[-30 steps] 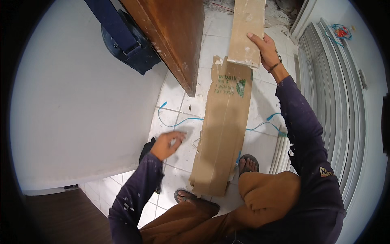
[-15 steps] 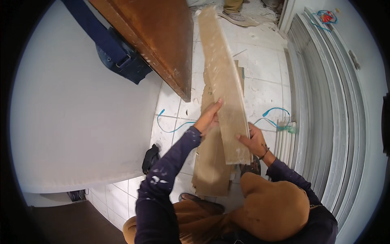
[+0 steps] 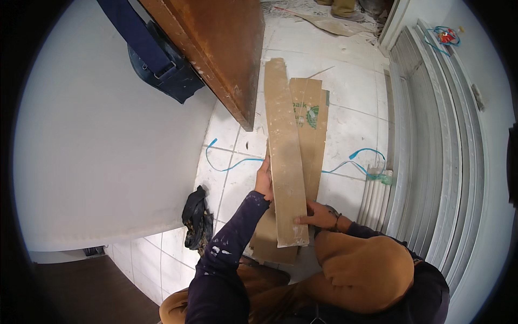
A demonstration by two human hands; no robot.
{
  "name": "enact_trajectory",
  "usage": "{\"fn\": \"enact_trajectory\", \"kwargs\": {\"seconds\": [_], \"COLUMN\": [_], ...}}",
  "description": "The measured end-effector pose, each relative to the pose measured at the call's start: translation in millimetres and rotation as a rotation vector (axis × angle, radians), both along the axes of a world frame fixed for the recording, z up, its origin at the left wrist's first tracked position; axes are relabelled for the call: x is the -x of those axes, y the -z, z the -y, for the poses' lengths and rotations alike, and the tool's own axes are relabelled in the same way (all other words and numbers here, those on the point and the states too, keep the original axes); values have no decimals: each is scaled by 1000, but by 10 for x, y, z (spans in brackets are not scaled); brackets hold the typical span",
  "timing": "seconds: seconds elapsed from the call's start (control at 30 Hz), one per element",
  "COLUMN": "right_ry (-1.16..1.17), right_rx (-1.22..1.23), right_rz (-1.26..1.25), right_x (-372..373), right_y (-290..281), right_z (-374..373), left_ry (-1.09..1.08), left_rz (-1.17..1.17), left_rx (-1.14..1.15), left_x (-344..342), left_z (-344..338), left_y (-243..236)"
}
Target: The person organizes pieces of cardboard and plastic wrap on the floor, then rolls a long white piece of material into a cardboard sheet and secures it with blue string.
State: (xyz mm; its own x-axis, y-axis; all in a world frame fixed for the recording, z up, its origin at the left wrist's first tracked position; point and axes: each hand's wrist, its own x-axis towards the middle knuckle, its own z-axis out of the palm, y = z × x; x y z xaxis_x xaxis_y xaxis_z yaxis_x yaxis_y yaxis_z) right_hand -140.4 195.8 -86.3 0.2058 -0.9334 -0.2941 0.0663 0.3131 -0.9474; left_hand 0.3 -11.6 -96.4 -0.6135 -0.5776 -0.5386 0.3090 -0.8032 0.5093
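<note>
I hold a long narrow brown board strip (image 3: 284,151), spotted with white dust, lengthwise over a wider, torn brown piece (image 3: 310,140) with green print lying on the tiled floor. My left hand (image 3: 263,181) grips the strip's left edge near its middle, the fingers partly hidden. My right hand (image 3: 319,215) grips the right edge near the lower end, thumb on the top face. A thin blue strap (image 3: 245,161) runs across the tiles beside the pieces.
A wooden door (image 3: 216,48) with a dark bag (image 3: 164,75) stands upper left. Metal profiles (image 3: 415,140) and white tubes (image 3: 372,200) line the right. Black cloth or plastic (image 3: 197,216) lies left. Another person's legs (image 3: 342,9) show at the far end, among debris.
The strip has come down from the upper right toward me and now lies along the piece beneath. My left hand has moved from open onto it; my right hand has moved down to its lower end.
</note>
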Motion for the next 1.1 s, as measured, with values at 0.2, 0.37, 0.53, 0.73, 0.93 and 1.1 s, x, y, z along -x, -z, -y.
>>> {"fn": "enact_trajectory", "kwargs": {"seconds": [0.2, 0.37, 0.53, 0.73, 0.93, 1.1], "right_ry": [347, 351, 479, 552, 565, 668], "right_rx": [-75, -153, -160, -256, -199, -176], "right_rz": [-93, 83, 397, 485, 270, 363], "right_x": [278, 258, 293, 303, 211, 251], "right_y": [-93, -7, 11, -98, 96, -194], "right_z": [419, 792, 720, 974, 952, 853], "left_ry": [184, 347, 555, 519, 412, 346], "left_rz": [-46, 309, 309, 341, 583, 589], "left_rx": [276, 493, 430, 440, 819, 824], "left_x": [3, 28, 11, -91, -35, -231], "left_z": [-112, -6, 176, 204, 43, 130], "left_y": [-146, -1, -225, -444, -375, -236]}}
